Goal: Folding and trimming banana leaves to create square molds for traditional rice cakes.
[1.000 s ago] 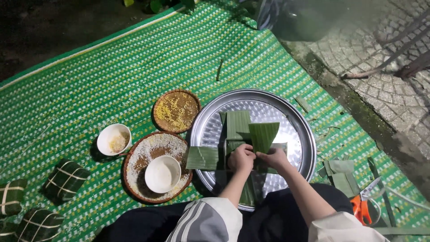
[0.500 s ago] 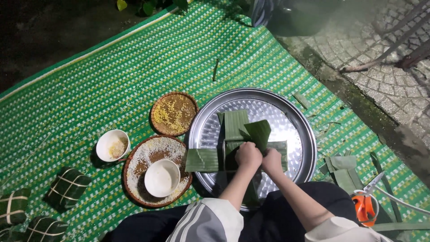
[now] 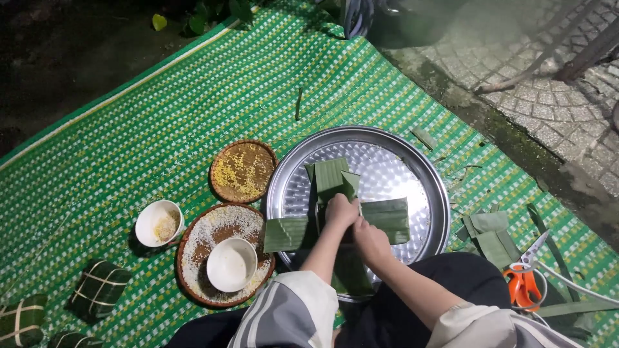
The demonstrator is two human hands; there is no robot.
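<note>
Both hands press on folded green leaves (image 3: pixel 335 183) laid crosswise in the round metal tray (image 3: pixel 422 161) on the green woven mat (image 3: pixel 129 135). Left hand (image 3: pixel 340 211) lies flat on the centre fold; right hand (image 3: pixel 369 238) pinches a leaf edge just beside it, fingers curled. Left of the tray sit a basket of yellow beans (image 3: pixel 244 171), a rice basket (image 3: pixel 213 238) holding a white bowl (image 3: pixel 231 264), and a small bowl (image 3: pixel 158 223). Orange scissors (image 3: pixel 523 280) lie to the right.
</note>
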